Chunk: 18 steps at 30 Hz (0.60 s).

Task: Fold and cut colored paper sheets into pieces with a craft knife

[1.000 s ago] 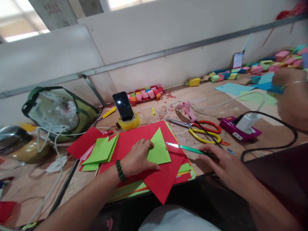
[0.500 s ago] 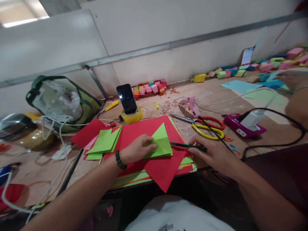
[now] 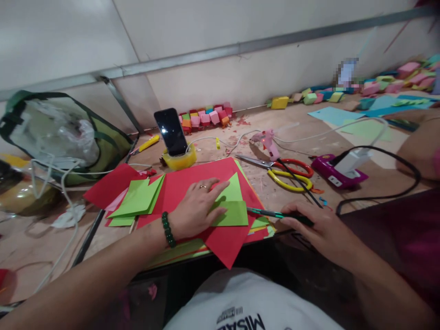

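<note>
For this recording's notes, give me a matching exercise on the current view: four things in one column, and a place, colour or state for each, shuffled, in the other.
Column one
1. Left hand
2. Right hand
3. Dark phone
4. Scissors

Column two
A. Holds a slim green-and-black tool
B. One red handle, one yellow
C. Rests on folded green paper
D. Leans in a yellow tape roll

Right pairs: 1-C, 2-A, 3-D, 4-B
</note>
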Each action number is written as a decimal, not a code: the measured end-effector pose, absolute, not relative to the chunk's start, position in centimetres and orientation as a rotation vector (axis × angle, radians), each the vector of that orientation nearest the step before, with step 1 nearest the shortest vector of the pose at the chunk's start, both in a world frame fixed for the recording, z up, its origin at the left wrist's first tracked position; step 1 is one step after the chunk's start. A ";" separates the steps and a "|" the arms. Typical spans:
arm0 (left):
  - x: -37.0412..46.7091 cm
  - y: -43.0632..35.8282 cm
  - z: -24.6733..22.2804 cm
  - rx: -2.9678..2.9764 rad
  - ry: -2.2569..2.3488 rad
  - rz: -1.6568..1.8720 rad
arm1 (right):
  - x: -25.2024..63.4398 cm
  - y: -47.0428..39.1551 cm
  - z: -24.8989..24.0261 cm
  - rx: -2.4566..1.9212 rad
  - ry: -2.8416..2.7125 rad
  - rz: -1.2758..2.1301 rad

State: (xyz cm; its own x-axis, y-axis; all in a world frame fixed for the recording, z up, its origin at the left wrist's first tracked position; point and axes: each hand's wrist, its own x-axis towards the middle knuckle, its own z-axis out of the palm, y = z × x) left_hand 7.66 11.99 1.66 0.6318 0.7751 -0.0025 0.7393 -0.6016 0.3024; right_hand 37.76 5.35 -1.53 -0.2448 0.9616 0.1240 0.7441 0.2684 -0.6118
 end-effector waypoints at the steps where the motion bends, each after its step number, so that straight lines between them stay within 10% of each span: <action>1: 7.4 12.2 1.6 2.600 1.164 0.148 | 37.5 5.3 -1.5 -1.529 -2.072 0.601; 18: 6.8 12.9 -0.9 2.696 0.909 -0.097 | 37.3 4.9 -1.6 -1.394 -2.185 0.711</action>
State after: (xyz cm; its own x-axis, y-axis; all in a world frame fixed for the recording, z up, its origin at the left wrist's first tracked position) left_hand 6.78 12.94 -0.90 0.7981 0.5821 -0.1555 0.6018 -0.7573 0.2536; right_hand 37.34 4.90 -1.64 -0.3880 0.9167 0.0958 0.6845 0.3562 -0.6360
